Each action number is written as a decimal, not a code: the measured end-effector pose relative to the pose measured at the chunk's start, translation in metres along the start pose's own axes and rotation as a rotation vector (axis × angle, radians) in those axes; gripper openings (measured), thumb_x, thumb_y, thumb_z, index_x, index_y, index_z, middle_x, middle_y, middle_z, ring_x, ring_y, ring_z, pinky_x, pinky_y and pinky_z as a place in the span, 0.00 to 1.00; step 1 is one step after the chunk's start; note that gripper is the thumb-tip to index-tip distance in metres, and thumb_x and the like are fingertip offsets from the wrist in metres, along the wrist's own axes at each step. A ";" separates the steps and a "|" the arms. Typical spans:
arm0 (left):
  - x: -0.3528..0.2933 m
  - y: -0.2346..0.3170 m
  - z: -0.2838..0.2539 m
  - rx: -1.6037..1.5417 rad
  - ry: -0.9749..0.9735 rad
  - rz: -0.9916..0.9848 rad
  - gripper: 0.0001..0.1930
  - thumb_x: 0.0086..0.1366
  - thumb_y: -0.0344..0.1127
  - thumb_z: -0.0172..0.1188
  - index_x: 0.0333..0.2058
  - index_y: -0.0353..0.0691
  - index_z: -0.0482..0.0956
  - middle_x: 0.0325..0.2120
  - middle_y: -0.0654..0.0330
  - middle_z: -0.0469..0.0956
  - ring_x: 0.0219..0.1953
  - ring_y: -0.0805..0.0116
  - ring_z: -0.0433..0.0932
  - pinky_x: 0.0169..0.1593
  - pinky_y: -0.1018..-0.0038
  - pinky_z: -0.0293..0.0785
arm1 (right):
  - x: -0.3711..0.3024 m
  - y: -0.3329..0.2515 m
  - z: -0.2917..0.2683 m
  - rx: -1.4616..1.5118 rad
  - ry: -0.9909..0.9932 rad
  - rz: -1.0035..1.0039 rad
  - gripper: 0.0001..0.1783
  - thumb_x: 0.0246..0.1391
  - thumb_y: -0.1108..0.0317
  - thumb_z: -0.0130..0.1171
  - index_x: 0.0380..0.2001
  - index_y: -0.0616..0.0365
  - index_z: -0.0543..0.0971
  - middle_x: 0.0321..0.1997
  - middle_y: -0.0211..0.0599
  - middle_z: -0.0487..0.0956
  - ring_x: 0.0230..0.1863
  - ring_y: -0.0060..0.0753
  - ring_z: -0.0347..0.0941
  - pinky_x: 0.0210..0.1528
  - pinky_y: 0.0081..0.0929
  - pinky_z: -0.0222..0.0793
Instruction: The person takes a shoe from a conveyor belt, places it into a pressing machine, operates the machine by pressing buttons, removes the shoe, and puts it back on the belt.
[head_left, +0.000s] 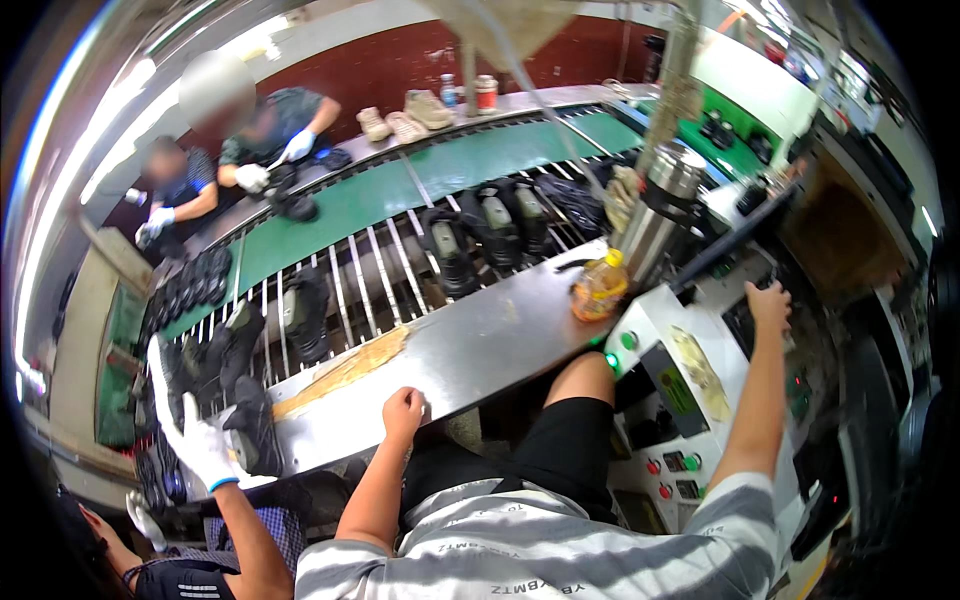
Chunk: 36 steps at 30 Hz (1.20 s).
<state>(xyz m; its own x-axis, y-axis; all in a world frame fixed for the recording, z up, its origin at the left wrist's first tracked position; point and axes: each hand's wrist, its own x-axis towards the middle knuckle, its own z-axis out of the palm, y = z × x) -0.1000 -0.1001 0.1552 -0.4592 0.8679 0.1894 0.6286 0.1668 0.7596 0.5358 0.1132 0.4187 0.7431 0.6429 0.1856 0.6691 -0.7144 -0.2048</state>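
My left hand [403,412] is curled into a fist at the front edge of the steel bench [480,345], with nothing showing in it. A strip of yellowish tape or paper [345,372] lies on the bench, left of that fist. My right hand [769,306] is stretched out to the right with its fingers apart, over a dark part of the machine [738,318]; whether it touches is unclear. Beyond the bench, black shoes [497,228] stand on the metal rollers [375,275]. A single black shoe [306,313] stands further left.
A co-worker's white-gloved hand [205,450] is beside a black shoe [253,430] at left. Two more people work across the green belt [460,165]. A steel flask [660,205] and a yellow-capped bottle [600,288] stand by the control panel [650,400].
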 end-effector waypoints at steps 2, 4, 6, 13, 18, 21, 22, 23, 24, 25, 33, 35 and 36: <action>-0.029 -0.038 -0.031 0.040 0.070 -0.065 0.06 0.59 0.33 0.59 0.27 0.36 0.81 0.22 0.52 0.79 0.26 0.56 0.78 0.33 0.66 0.74 | 0.014 -0.026 -0.013 -0.063 -0.185 0.210 0.50 0.43 0.41 0.61 0.68 0.49 0.58 0.73 0.47 0.53 0.71 0.61 0.52 0.64 0.66 0.52; -0.049 -0.059 -0.036 -0.055 0.113 -0.106 0.06 0.58 0.32 0.59 0.27 0.36 0.80 0.23 0.52 0.79 0.26 0.56 0.78 0.33 0.67 0.74 | 0.057 -0.010 0.013 -0.017 -0.139 0.341 0.53 0.41 0.41 0.59 0.69 0.48 0.54 0.74 0.50 0.47 0.70 0.62 0.53 0.65 0.62 0.52; -0.054 -0.048 -0.043 -0.097 0.162 -0.164 0.06 0.57 0.32 0.59 0.26 0.37 0.81 0.23 0.53 0.79 0.27 0.56 0.79 0.34 0.67 0.74 | 0.060 -0.003 0.022 0.039 -0.125 0.395 0.52 0.41 0.43 0.59 0.69 0.49 0.54 0.70 0.54 0.58 0.68 0.57 0.58 0.65 0.55 0.55; -0.015 -0.005 -0.003 -0.038 -0.034 -0.111 0.10 0.57 0.39 0.59 0.29 0.39 0.83 0.25 0.53 0.81 0.29 0.54 0.80 0.36 0.62 0.75 | -0.001 0.062 0.048 0.381 0.242 0.138 0.51 0.45 0.38 0.63 0.65 0.61 0.62 0.64 0.52 0.66 0.64 0.55 0.63 0.63 0.48 0.62; 0.000 0.063 0.041 -0.251 -0.487 0.011 0.14 0.60 0.43 0.59 0.38 0.39 0.83 0.34 0.50 0.82 0.39 0.57 0.82 0.44 0.68 0.76 | -0.078 0.105 0.086 0.564 0.499 -0.131 0.56 0.43 0.47 0.72 0.66 0.67 0.56 0.64 0.60 0.62 0.63 0.56 0.63 0.61 0.47 0.64; -0.004 0.104 0.064 -0.554 -0.825 0.007 0.15 0.62 0.39 0.60 0.44 0.37 0.79 0.39 0.54 0.81 0.44 0.63 0.79 0.50 0.70 0.73 | -0.061 0.155 0.109 1.111 0.313 -0.274 0.44 0.49 0.56 0.70 0.63 0.69 0.63 0.63 0.50 0.66 0.60 0.47 0.65 0.63 0.40 0.62; -0.007 0.108 0.071 -0.698 -0.921 -0.046 0.16 0.63 0.37 0.60 0.47 0.36 0.77 0.39 0.56 0.81 0.44 0.65 0.78 0.51 0.71 0.72 | -0.092 0.131 0.084 1.126 0.227 -0.278 0.41 0.50 0.58 0.68 0.61 0.69 0.65 0.62 0.48 0.67 0.59 0.45 0.66 0.63 0.38 0.60; -0.009 0.115 0.076 -0.822 -1.032 -0.013 0.17 0.64 0.33 0.60 0.49 0.33 0.73 0.39 0.58 0.79 0.45 0.69 0.76 0.52 0.71 0.71 | -0.123 0.112 0.065 1.130 0.154 -0.275 0.37 0.52 0.60 0.67 0.60 0.69 0.67 0.62 0.45 0.69 0.58 0.43 0.66 0.64 0.36 0.59; -0.010 0.134 0.068 -0.817 -1.071 0.077 0.22 0.63 0.32 0.61 0.54 0.33 0.69 0.45 0.57 0.77 0.50 0.68 0.74 0.56 0.71 0.69 | -0.141 0.101 0.063 1.312 0.150 -0.286 0.30 0.53 0.67 0.64 0.57 0.68 0.70 0.61 0.44 0.70 0.59 0.42 0.66 0.66 0.35 0.56; -0.012 0.141 0.073 -0.878 -1.081 0.091 0.25 0.63 0.34 0.62 0.57 0.33 0.67 0.48 0.56 0.75 0.53 0.67 0.73 0.58 0.70 0.68 | -0.144 0.097 0.076 1.497 0.068 -0.282 0.30 0.53 0.68 0.63 0.57 0.67 0.70 0.61 0.43 0.71 0.58 0.41 0.67 0.65 0.36 0.57; 0.031 0.182 0.001 -1.247 -0.738 0.159 0.37 0.53 0.41 0.72 0.58 0.34 0.66 0.51 0.56 0.74 0.54 0.62 0.73 0.60 0.64 0.67 | -0.318 -0.066 0.063 1.717 -1.275 -0.358 0.44 0.28 0.70 0.63 0.58 0.63 0.70 0.59 0.43 0.74 0.59 0.51 0.70 0.65 0.48 0.63; 0.037 0.173 -0.049 -1.325 -0.621 -0.084 0.38 0.49 0.38 0.74 0.57 0.34 0.67 0.49 0.55 0.75 0.51 0.61 0.75 0.57 0.64 0.71 | -0.345 -0.113 0.026 1.142 -1.237 -0.933 0.40 0.40 0.62 0.67 0.59 0.64 0.69 0.58 0.51 0.72 0.60 0.54 0.67 0.64 0.44 0.61; 0.038 0.170 -0.076 -1.409 -0.461 -0.240 0.37 0.48 0.36 0.74 0.56 0.34 0.68 0.48 0.55 0.75 0.49 0.61 0.77 0.56 0.64 0.73 | -0.359 -0.137 0.007 0.898 -1.149 -1.215 0.39 0.46 0.58 0.69 0.60 0.64 0.68 0.58 0.55 0.71 0.61 0.55 0.66 0.63 0.41 0.60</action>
<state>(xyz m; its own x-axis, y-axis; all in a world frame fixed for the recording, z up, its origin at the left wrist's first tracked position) -0.0583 -0.0744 0.3382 -0.0601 0.9978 -0.0262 -0.6565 -0.0198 0.7541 0.1768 -0.0178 0.3737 -0.6775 0.7349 0.0305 0.2794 0.2956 -0.9135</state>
